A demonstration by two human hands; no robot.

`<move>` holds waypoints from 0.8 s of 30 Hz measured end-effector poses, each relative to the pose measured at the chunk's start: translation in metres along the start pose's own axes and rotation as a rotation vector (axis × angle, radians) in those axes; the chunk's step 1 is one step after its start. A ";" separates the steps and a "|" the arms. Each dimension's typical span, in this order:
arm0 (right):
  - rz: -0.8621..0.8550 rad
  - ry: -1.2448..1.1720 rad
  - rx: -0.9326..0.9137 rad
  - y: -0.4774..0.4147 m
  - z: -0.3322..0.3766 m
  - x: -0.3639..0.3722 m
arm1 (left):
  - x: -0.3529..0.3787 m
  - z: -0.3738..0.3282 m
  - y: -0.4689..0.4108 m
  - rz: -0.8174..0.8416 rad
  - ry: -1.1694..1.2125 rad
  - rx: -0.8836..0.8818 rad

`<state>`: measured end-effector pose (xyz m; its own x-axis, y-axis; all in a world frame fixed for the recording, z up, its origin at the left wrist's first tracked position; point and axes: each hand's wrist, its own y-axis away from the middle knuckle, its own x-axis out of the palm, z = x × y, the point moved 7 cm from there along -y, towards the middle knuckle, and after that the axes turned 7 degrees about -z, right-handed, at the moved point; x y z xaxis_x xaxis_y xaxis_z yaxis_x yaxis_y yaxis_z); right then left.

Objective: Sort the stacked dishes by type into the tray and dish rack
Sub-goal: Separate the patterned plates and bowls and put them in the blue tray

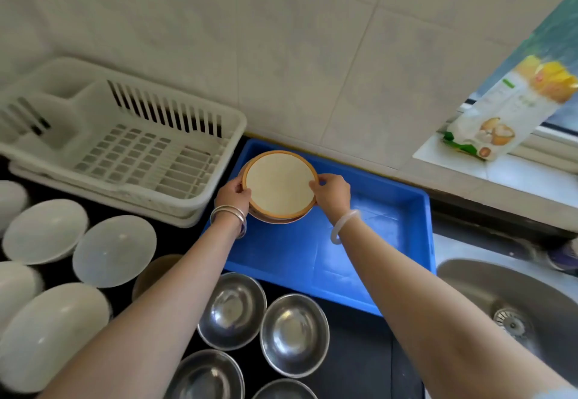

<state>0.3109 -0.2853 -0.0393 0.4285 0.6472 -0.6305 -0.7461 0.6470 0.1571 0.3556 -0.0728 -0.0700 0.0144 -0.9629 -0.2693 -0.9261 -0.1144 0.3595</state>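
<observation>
Plates [279,184], a round cream orange-rimmed stack, are being gripped at opposite edges by my left hand [233,194] and right hand [333,194] over the far-left corner of the blue plastic tray [391,211].

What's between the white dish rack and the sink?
In the head view, the blue tray lies between the dish rack and the sink; the left hand and right hand hold orange-rimmed dishes at its far-left corner.
</observation>
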 end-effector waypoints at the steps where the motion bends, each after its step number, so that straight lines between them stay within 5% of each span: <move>1: 0.000 0.011 0.003 -0.001 -0.001 0.002 | 0.000 0.002 -0.002 0.000 -0.014 -0.001; 16: 0.024 -0.007 0.010 -0.002 -0.011 0.013 | 0.000 0.010 -0.014 -0.141 -0.069 0.023; 24: 0.088 -0.093 0.015 0.017 -0.016 -0.002 | -0.009 0.019 0.012 -0.085 0.051 -0.053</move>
<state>0.2893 -0.2825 -0.0473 0.4078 0.7358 -0.5407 -0.7756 0.5916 0.2201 0.3372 -0.0605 -0.0802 0.1121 -0.9603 -0.2554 -0.8997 -0.2071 0.3842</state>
